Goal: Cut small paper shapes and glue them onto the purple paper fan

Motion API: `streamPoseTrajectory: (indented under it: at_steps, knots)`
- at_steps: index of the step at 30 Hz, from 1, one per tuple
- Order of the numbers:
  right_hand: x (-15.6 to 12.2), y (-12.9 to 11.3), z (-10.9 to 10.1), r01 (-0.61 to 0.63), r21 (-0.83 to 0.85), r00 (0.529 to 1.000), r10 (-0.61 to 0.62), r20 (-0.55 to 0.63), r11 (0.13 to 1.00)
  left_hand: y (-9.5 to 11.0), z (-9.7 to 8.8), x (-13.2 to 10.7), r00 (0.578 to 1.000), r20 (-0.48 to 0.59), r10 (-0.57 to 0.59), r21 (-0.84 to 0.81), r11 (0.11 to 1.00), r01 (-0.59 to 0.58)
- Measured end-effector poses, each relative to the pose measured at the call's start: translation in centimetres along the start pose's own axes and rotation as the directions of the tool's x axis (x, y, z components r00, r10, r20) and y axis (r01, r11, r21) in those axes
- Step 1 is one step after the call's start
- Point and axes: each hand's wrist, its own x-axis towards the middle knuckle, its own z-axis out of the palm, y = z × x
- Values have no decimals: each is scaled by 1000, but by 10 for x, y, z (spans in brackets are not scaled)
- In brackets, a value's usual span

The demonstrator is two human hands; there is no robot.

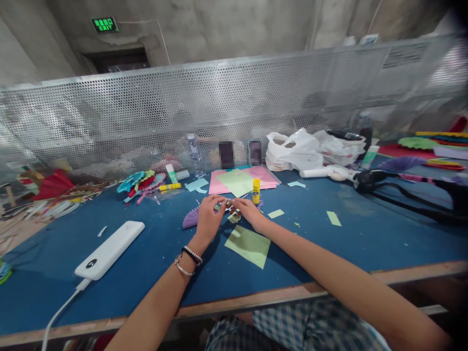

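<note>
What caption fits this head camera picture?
Left hand and right hand pinch a small paper craft at a blue table, near a yellow glue stick.

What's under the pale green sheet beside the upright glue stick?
Pink sheets lie under the pale green sheet, on the blue table. Their covered middle, and anything between them, is hidden.

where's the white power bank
Head view: the white power bank lies on the blue table, left of the left hand, its cable running to the near edge.
</note>
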Motion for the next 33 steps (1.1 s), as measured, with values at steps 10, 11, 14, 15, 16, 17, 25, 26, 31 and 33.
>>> streamPoseTrajectory:
  at_steps: [10, 11, 14, 15, 16, 17, 25, 26, 31, 33]
  knots:
    - [2, 2, -1, 113, -148, 994, -112, 18, 982, -6, 2, 0, 991, 86, -99, -12, 995, 100]
    - [2, 2, -1, 116, -161, 993, -115, 14, 980, -6, 3, 0, 989, 95, -114, -17, 993, 116]
    - [1, 2, -1, 100, -189, 995, -104, -9, 977, -6, 2, 0, 991, 79, -111, -41, 993, 115]
    - [1, 2, -1, 91, -193, 995, -96, -20, 977, -5, 2, -1, 994, 65, -87, -38, 995, 89]
    - [1, 3, -1, 80, -193, 996, -87, -31, 978, -4, 1, -1, 997, 54, -52, -26, 998, 54]
    - [2, 3, -1, 68, -188, 996, -77, -42, 980, -3, 1, -1, 999, 50, -13, -7, 1000, 14]
    - [3, 2, -4, 55, -168, 993, -71, -93, 984, -3, 2, -3, 982, 148, 121, 95, 986, -135]
    - [3, 2, -3, 52, -167, 993, -69, -94, 985, -4, 3, -3, 980, 154, 123, 98, 985, -139]
    - [2, 0, -2, 23, -124, 995, -35, -96, 992, -6, 3, -3, 981, 151, 121, 112, 984, -139]
    - [2, -1, -1, 12, -104, 995, -22, -95, 994, -6, 2, -3, 981, 150, 120, 112, 984, -138]
